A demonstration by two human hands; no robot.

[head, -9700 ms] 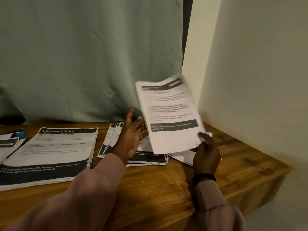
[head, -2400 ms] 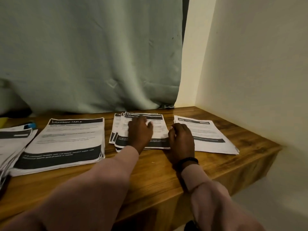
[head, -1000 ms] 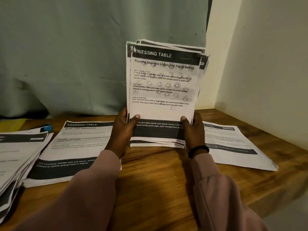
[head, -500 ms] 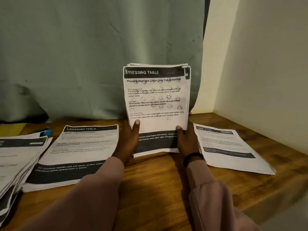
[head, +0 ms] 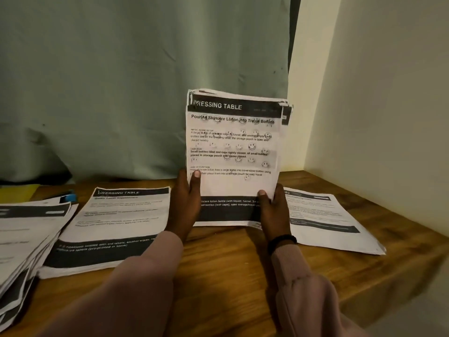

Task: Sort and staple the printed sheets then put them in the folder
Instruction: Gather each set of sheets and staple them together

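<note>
Your left hand (head: 185,205) and right hand (head: 273,212) grip the lower side edges of a stack of printed sheets (head: 233,152), thumbs on the front page. You hold it upright, its bottom edge at the wooden table (head: 230,263). Another stack (head: 114,224) lies flat just left of your grip, and one (head: 325,220) just right.

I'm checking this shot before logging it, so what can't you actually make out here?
Head view only:
- Sheets behind the held stack's front page: covered by it.
- Far-left pile: cut off by the frame edge.
- Right pile's text: too blurred.
- Blue object: partly under paper.
- Stapler, folder: not identifiable.
</note>
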